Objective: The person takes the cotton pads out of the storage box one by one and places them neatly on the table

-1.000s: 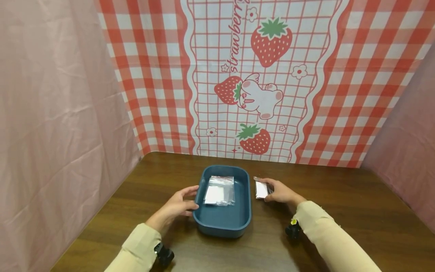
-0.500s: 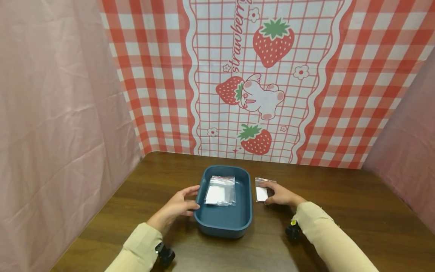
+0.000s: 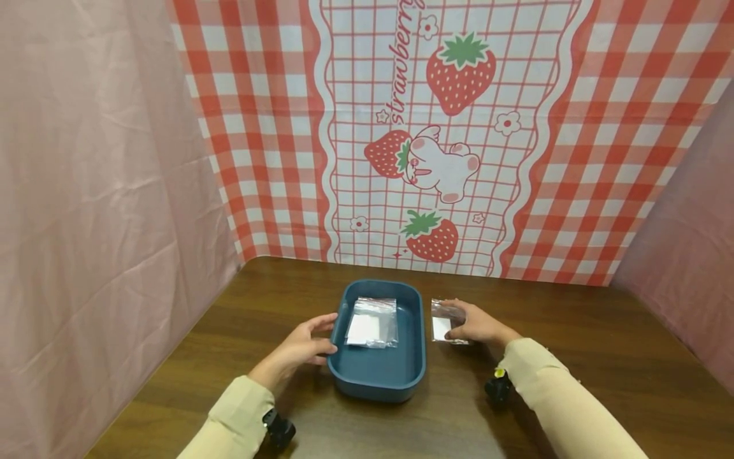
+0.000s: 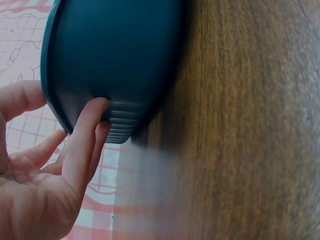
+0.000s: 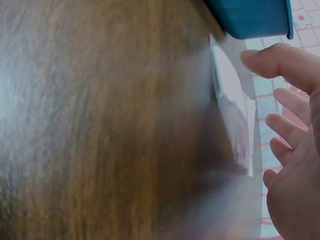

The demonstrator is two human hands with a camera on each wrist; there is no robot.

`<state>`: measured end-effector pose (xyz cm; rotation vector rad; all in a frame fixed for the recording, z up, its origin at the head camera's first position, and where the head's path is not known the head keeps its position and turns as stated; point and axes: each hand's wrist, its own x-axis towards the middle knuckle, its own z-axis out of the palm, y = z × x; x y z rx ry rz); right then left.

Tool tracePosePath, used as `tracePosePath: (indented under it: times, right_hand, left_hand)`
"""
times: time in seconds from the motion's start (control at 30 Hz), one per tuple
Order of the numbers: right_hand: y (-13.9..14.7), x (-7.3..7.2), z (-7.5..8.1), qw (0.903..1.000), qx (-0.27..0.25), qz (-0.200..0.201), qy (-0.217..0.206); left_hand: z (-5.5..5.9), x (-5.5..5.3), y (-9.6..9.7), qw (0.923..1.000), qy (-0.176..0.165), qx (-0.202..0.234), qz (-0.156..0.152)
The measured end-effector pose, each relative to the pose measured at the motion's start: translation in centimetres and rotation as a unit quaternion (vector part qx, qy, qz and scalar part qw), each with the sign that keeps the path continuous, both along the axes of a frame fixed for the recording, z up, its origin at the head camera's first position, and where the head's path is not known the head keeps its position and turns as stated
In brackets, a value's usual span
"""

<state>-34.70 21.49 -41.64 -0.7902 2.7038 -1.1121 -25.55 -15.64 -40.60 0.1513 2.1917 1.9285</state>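
A blue rectangular bin (image 3: 375, 376) stands on the wooden table. My left hand (image 3: 301, 344) is at its left side, fingers (image 4: 87, 130) nearly straight and touching the outer wall, one fingertip near the rim. Inside the bin lie clear zip bags (image 3: 373, 322) with a white patch, overlapping one another. Just right of the bin, another clear zip bag (image 3: 441, 327) with a white patch lies on the table. My right hand (image 3: 478, 325) is over its right part, hiding some of it. In the right wrist view, the right fingers (image 5: 285, 62) are spread and apart from the bag.
The brown wooden table (image 3: 229, 344) reaches back to a red-and-white strawberry cloth (image 3: 436, 166). Pink curtains (image 3: 103, 191) hang at both sides. A small black camera (image 3: 279, 430) is strapped at each wrist.
The zip bag beside the bin has gone from partly gripped by my right hand to lying flat, more of it showing. The right fingers have loosened. My left hand stays at the bin.
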Motion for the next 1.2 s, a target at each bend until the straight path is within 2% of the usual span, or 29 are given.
tracePosePath:
  times: [0.07,0.1,0.2,0.4,0.77,1.07,1.2]
  right_hand:
    - [-0.2,0.1,0.2,0.9997,-0.020,-0.011,-0.005]
    - [-0.3,0.1,0.3,0.9988,-0.040,-0.016,-0.021]
    - [-0.6,0.1,0.6,0.9975,-0.066,-0.020,-0.019]
    - [-1.6,0.1,1.8,0.9975,-0.058,-0.029,0.029]
    - [-4.0,0.3,3.4,0.9955,-0.092,-0.019,0.013]
    - [-6.6,0.0,4.3,0.9969,-0.073,-0.030,0.003]
    - [-7.7,-0.2,4.9,0.9968,-0.077,-0.021,0.001]
  left_hand:
    - [0.0,0.0,0.0,1.0000,0.000,0.001,0.000]
    - [0.0,0.0,0.0,1.0000,0.002,0.003,-0.002]
    - [-0.1,0.0,0.0,1.0000,0.002,0.005,-0.003]
    - [-0.2,0.1,0.0,1.0000,0.004,0.007,-0.005]
    - [0.0,0.1,0.1,1.0000,0.004,-0.002,0.004]
    - [0.0,0.1,0.1,1.0000,0.003,-0.001,0.004]
    - [0.0,0.1,0.1,0.9999,0.005,0.010,0.001]
